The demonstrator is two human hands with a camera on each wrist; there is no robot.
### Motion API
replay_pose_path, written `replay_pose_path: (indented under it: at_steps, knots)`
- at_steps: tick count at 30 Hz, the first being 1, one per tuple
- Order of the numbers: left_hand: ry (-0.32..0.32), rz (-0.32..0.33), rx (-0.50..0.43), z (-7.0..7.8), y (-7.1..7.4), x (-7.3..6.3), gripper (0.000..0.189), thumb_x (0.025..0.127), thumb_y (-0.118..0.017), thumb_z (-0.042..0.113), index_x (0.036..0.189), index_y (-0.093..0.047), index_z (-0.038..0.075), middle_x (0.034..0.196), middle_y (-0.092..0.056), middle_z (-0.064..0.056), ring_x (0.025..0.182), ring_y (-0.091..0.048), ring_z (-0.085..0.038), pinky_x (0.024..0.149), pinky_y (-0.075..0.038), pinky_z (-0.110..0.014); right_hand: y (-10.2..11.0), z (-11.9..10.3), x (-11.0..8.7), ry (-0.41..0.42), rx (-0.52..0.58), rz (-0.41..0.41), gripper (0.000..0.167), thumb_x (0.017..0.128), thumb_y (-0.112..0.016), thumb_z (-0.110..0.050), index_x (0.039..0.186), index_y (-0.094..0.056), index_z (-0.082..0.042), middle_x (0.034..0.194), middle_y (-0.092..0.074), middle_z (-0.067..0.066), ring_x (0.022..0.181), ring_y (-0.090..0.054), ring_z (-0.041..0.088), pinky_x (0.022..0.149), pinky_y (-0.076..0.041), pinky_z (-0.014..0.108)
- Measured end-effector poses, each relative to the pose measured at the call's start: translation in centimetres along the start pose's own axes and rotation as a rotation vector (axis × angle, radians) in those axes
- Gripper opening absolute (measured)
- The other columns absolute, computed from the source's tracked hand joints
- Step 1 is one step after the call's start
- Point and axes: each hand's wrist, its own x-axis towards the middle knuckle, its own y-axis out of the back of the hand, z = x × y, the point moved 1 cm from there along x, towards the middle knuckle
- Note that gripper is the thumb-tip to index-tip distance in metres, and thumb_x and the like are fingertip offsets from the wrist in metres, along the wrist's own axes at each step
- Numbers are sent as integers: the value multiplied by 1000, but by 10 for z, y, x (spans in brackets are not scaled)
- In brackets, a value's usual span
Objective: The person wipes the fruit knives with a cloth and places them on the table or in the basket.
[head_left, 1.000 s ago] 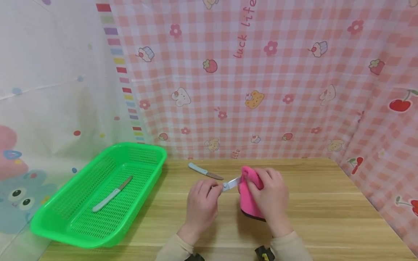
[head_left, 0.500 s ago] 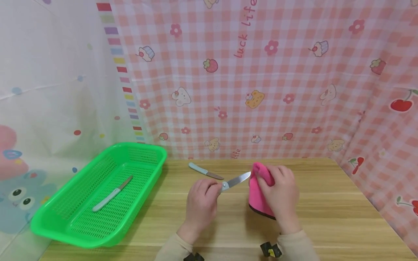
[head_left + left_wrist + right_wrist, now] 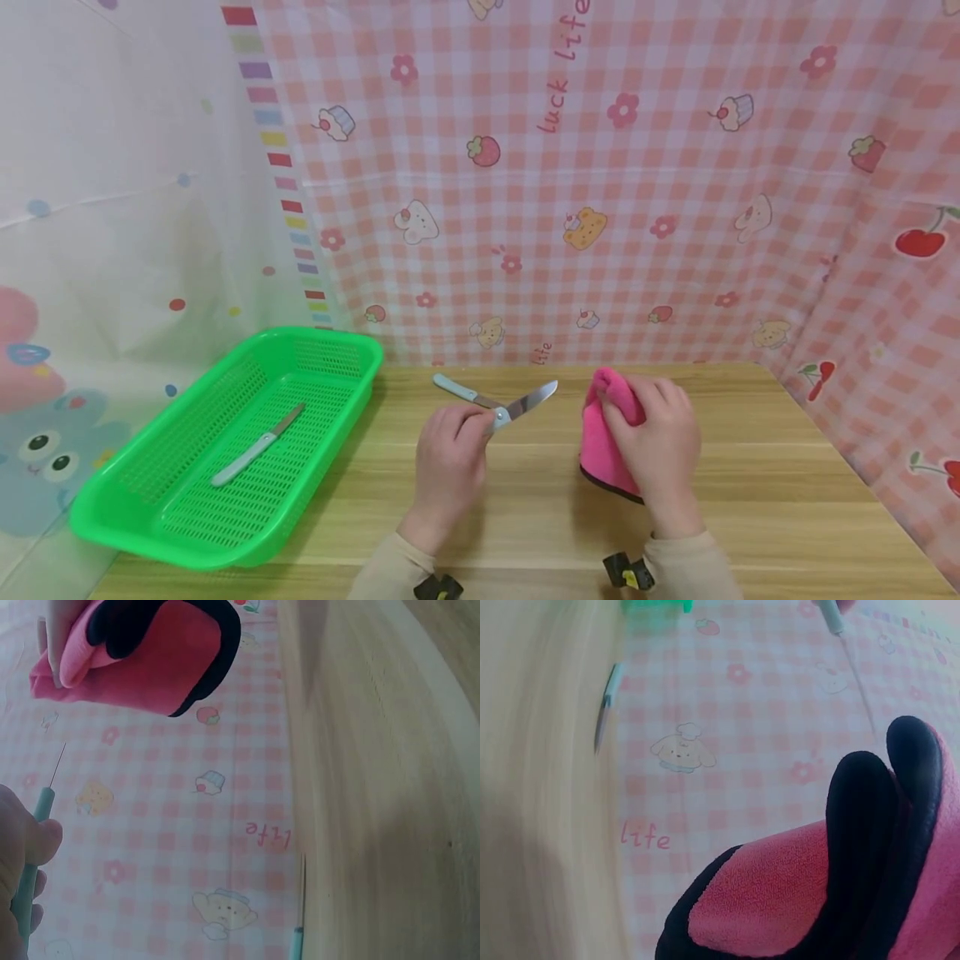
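My left hand (image 3: pixel 450 458) grips a knife (image 3: pixel 531 401) by its pale blue handle, the blade bare and pointing up to the right. In the left wrist view the fingers wrap the handle (image 3: pixel 34 855). A folded pink cloth (image 3: pixel 609 437) with black trim hangs from my right hand (image 3: pixel 660 450), which pinches it near the top. Cloth and blade are apart. Behind the held knife, a second knife (image 3: pixel 454 386) lies on the table, part of its blade hidden. The right wrist view shows the cloth (image 3: pixel 765 892) close up; the right hand is out of sight there.
A green plastic basket (image 3: pixel 315 479) stands at the left of the wooden table (image 3: pixel 765 492). Inside it lies a third knife (image 3: pixel 247 458) with a pale handle. A pink checked curtain (image 3: pixel 675 275) closes off the back and right.
The cloth came away from the blade as my right hand moved to the right. My left hand shifted slightly left, with the knife tilted further up.
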Motion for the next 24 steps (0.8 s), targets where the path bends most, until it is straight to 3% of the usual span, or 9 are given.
replay_pose_path:
  at_steps: [10, 19, 24]
  knots:
    - [36, -1, 17, -3, 3, -1, 13, 82, -72, 2, 94, -67, 3, 93, -63, -7, 77, -58, -24, 63, -48, -35, 3, -14, 1, 60, 56, 22, 28, 72, -86, -7, 97, -74, -4, 86, -65, 14, 79, -57, 30, 64, -42, 40]
    - [44, -2, 34, -2, 3, 0, 12, 83, -72, 3, 94, -68, 3, 92, -62, -7, 77, -57, -24, 63, -48, -35, -6, -25, -6, 85, 22, -84, 29, 73, -86, -12, 99, -74, -7, 90, -65, 11, 80, -58, 28, 63, -46, 39]
    - [29, 1, 30, -2, 2, 0, 12, 82, -71, 2, 93, -68, 3, 92, -62, -7, 76, -57, -24, 63, -48, -36, -12, -32, -10, 140, 35, -103, 28, 73, -86, -15, 97, -74, -7, 87, -65, 9, 78, -57, 27, 62, -46, 38]
